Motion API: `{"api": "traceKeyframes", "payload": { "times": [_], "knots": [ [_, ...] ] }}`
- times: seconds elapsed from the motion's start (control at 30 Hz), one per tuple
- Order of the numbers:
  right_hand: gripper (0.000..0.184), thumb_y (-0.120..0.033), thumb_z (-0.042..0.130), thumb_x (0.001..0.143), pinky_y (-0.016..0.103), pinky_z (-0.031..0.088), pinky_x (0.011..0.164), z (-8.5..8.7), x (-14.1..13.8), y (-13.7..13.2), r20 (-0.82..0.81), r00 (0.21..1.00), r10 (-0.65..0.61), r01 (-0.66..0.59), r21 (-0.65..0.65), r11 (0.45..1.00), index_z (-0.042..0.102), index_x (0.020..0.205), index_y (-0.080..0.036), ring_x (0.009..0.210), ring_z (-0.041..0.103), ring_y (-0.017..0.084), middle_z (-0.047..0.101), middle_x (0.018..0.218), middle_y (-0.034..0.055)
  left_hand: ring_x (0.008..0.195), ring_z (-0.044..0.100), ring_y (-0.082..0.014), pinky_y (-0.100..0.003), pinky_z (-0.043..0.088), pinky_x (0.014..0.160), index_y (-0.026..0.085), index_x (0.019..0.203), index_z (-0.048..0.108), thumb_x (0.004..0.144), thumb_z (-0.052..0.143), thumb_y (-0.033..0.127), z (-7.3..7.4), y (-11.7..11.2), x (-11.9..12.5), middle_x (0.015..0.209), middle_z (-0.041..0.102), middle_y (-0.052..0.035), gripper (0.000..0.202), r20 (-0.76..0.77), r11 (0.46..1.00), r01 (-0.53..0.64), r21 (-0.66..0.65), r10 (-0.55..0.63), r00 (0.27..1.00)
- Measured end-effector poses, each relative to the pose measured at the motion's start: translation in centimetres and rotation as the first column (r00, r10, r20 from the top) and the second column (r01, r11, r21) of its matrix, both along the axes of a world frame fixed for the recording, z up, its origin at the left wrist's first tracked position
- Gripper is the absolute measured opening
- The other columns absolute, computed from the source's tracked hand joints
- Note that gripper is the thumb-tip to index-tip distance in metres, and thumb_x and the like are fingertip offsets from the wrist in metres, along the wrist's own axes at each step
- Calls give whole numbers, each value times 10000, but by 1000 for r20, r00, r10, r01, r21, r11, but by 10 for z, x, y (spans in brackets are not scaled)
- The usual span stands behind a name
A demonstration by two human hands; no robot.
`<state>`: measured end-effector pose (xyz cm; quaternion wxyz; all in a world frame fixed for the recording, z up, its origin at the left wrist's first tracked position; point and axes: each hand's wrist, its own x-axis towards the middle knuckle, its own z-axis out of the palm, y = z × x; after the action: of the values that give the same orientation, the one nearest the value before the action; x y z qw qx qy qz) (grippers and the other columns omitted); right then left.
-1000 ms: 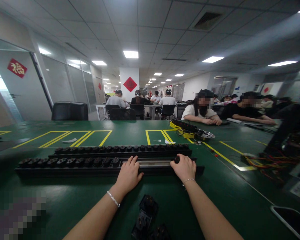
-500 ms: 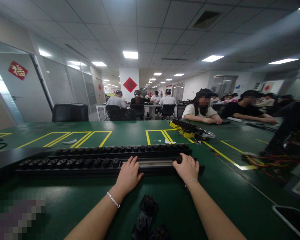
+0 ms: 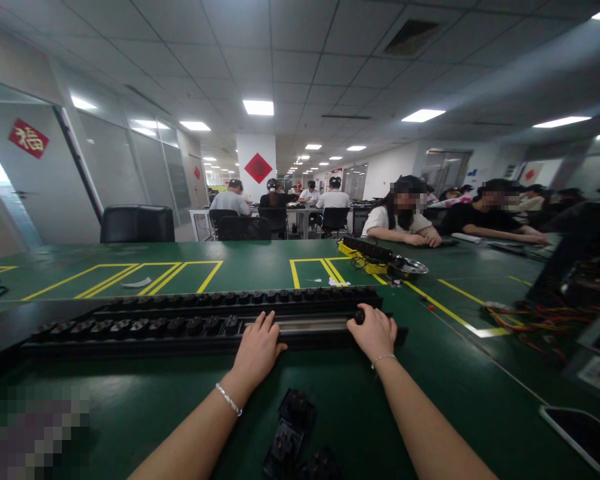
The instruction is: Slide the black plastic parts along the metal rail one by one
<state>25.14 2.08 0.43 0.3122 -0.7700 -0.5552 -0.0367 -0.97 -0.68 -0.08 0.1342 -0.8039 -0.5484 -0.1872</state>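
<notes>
A long black socket rail (image 3: 130,331) lies across the green table (image 3: 430,387) in front of me, its left part filled with several black socket modules and its right part showing a bare metal channel (image 3: 310,325). My left hand (image 3: 257,350) rests flat on the rail's front edge, fingers stretched out. My right hand (image 3: 375,331) is closed on a small black socket module (image 3: 360,315) at the right end of the channel. A second, fully filled rail (image 3: 240,300) lies just behind.
Loose black socket modules (image 3: 295,433) lie near the table's front edge between my arms. A metal dish (image 3: 410,268), yellow parts and a wire tangle (image 3: 520,320) sit to the right. Other people sit at the far right and at back tables.
My right hand with the module has shifted slightly along the channel; the view has drifted a little. My left hand stays on the rail.
</notes>
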Motion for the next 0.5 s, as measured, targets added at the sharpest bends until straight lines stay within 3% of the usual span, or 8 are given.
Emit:
{"api": "traceKeyframes", "payload": {
  "times": [0.27, 0.5],
  "knots": [
    [436, -293, 429, 731, 429, 210, 1039, 2, 6, 0, -7, 999, 34, -35, -14, 999, 560, 1136, -196, 1169, 455, 229, 611, 1140, 73, 1298, 380, -324, -481, 432, 959, 172, 974, 595, 782, 619, 309, 3, -2, 3, 1396, 451, -133, 238, 9, 1000, -8, -21, 8, 1000],
    [461, -395, 438, 734, 536, 138, 1061, 5, 10, -4, 14, 999, -46, 47, -65, 997, 569, 1139, -217, 1252, 361, 285, 550, 1256, 72, 1312, 362, -316, -475, 422, 974, 178, 987, 587, 796, 596, 331, 1, -1, 2, 1401, 443, -135, 246, 25, 1000, -1, -26, 1, 1000]
  ]
}}
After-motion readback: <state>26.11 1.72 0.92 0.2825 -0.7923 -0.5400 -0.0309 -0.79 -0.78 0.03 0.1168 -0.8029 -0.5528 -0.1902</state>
